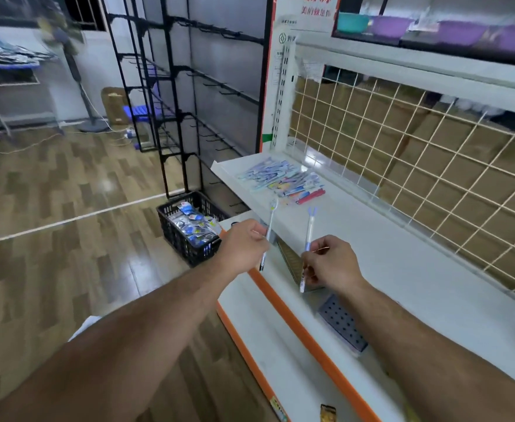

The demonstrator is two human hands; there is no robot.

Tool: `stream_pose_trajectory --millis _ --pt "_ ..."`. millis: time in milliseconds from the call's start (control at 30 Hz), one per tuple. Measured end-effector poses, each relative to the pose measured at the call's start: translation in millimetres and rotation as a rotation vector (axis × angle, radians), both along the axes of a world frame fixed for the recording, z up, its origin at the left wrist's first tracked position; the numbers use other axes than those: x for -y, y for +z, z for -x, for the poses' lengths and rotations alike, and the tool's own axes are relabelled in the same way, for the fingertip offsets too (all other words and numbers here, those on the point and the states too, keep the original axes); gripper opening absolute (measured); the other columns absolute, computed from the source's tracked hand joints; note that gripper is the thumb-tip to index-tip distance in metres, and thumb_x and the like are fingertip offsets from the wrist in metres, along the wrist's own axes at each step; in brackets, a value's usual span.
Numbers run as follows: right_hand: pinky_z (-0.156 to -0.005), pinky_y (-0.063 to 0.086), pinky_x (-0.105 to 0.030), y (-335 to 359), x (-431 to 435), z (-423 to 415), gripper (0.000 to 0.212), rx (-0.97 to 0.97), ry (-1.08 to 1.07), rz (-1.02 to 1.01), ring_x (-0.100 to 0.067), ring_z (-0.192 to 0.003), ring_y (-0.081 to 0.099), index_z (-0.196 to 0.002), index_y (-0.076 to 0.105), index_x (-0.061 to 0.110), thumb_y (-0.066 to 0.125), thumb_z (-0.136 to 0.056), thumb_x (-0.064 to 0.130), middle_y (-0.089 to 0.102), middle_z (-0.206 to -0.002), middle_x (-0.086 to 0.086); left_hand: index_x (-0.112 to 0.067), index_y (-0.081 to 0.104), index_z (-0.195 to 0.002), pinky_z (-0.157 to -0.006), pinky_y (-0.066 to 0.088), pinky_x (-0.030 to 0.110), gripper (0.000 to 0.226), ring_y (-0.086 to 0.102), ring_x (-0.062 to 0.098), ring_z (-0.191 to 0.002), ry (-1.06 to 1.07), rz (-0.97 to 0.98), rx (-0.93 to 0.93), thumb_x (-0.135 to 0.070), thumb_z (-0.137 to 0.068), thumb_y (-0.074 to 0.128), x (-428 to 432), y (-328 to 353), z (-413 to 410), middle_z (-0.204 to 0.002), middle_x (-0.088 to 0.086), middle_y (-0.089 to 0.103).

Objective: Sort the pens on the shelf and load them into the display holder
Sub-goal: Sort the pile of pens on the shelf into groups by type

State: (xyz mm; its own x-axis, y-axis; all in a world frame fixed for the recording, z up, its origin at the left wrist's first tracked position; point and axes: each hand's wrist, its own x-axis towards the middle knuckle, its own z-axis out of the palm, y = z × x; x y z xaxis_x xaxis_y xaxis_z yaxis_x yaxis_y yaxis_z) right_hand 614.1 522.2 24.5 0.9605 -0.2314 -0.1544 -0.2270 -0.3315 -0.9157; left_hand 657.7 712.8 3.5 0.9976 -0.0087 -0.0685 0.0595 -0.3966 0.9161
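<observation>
Left hand [245, 243] grips a pen [269, 236]; right hand [330, 263] grips a second pen [308, 239], both above the shelf [402, 269].

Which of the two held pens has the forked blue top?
The pen in the right hand: that pen ends in a blue fork. The left hand's pen has a pale rounded top.

Your one view: head-worn, wide-angle, looking forward and down.

You look from above and behind both forearms, close to the left hand [245, 243] and right hand [329, 263]. Beyond the hands runs the white shelf [402, 269], receding up-left; left of the left hand, floor fills the frame. Edges bow and blur.
</observation>
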Motion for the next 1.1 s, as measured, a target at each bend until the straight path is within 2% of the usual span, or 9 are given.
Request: stream_pose_trajectory --millis 67,200,400,467,600,733,867,1033,1100 --pt "-0.06 0.058 -0.047 -1 1 -17 0.009 0.0 -0.013 0.022 -0.029 -0.053 0.065 -0.088 0.063 0.004 0.069 -0.082 0.002 0.071 -0.07 -0.019 -0.019 0.068 -0.093 -0.066 0.054 0.031 0.019 0.07 0.023 -0.075 -0.03 0.005 0.0 -0.007 -0.079 0.064 1 -1 -19 -0.08 0.0 0.074" --pt "-0.047 0.053 -0.03 -3 6 -61 0.009 0.012 -0.052 0.014 -0.021 -0.05 0.065 -0.088 0.063 0.004 0.067 -0.082 -0.001 0.071 -0.074 -0.021 -0.026 0.069 -0.09 -0.055 0.047 0.024 0.018 0.066 0.017 -0.066 -0.087 -0.031 0.017 -0.013 -0.079 0.062 4 6 -61 -0.077 -0.006 0.073" --pt "-0.046 0.05 -0.025 -4 12 -120 0.01 0.018 -0.064 0.018 -0.016 -0.049 0.066 -0.086 0.063 0.007 0.069 -0.082 0.001 0.071 -0.073 -0.015 -0.028 0.066 -0.086 -0.046 0.042 0.016 0.018 0.063 0.008 -0.056 -0.13 -0.076 0.028 -0.012 -0.078 0.066 16 15 -123 -0.071 -0.009 0.069" --pt "-0.046 0.05 -0.025 -4 18 -134 0.009 0.031 -0.07 0.033 -0.016 -0.05 0.067 -0.086 0.064 0.009 0.07 -0.082 0.003 0.072 -0.07 -0.01 -0.03 0.064 -0.085 -0.046 0.044 0.015 0.02 0.065 0.01 -0.06 -0.145 -0.081 0.046 -0.012 -0.079 0.065 24 18 -140 -0.069 -0.011 0.066" --pt "-0.053 0.055 -0.031 -7 33 -150 0.009 0.034 -0.138 0.067 -0.018 -0.055 0.069 -0.085 0.064 0.011 0.07 -0.081 0.006 0.072 -0.064 -0.003 -0.032 0.061 -0.084 -0.059 0.049 0.021 0.022 0.067 0.016 -0.072 -0.233 -0.104 0.069 -0.01 -0.081 0.063 48 12 -166 -0.073 -0.012 0.063" --pt "-0.055 0.055 -0.032 -12 46 -163 0.009 0.02 -0.237 0.063 -0.016 -0.053 0.068 -0.083 0.064 0.012 0.07 -0.081 0.006 0.07 -0.062 0.0 -0.034 0.059 -0.081 -0.053 0.044 0.008 0.023 0.064 0.008 -0.072 -0.319 -0.091 0.074 -0.011 -0.081 0.063 68 4 -199 -0.078 -0.013 0.065" --pt "-0.054 0.055 -0.033 -17 52 -172 0.009 -0.017 -0.367 0.041 -0.015 -0.052 0.066 -0.085 0.064 0.011 0.07 -0.081 0.005 0.071 -0.068 -0.006 -0.029 0.063 -0.083 -0.074 0.055 0.031 0.016 0.07 0.019 -0.079 -0.421 -0.119 0.031 -0.017 -0.073 0.063 86 -2 -227 -0.078 -0.009 0.067" --pt "-0.061 0.06 -0.042 -18 52 -178 0.007 -0.045 -0.527 0.067 -0.024 -0.062 0.067 -0.087 0.065 0.01 0.07 -0.083 0.01 0.073 -0.078 -0.008 -0.028 0.064 -0.079 -0.049 0.047 0.015 0.014 0.065 0.0 -0.06 -0.556 -0.125 0.025 -0.015 -0.075 0.062 106 -4 -253 -0.072 -0.016 0.068" --pt "-0.068 0.06 -0.048 -20 51 -177 0.008 -0.046 -0.592 0.078 -0.028 -0.074 0.07 -0.088 0.066 0.011 0.071 -0.083 0.014 0.073 -0.084 -0.005 -0.028 0.064 -0.078 -0.051 0.053 0.02 0.016 0.068 0.006 -0.066 -0.622 -0.13 -0.005 -0.012 -0.076 0.065 115 -6 -259 -0.074 -0.012 0.071"
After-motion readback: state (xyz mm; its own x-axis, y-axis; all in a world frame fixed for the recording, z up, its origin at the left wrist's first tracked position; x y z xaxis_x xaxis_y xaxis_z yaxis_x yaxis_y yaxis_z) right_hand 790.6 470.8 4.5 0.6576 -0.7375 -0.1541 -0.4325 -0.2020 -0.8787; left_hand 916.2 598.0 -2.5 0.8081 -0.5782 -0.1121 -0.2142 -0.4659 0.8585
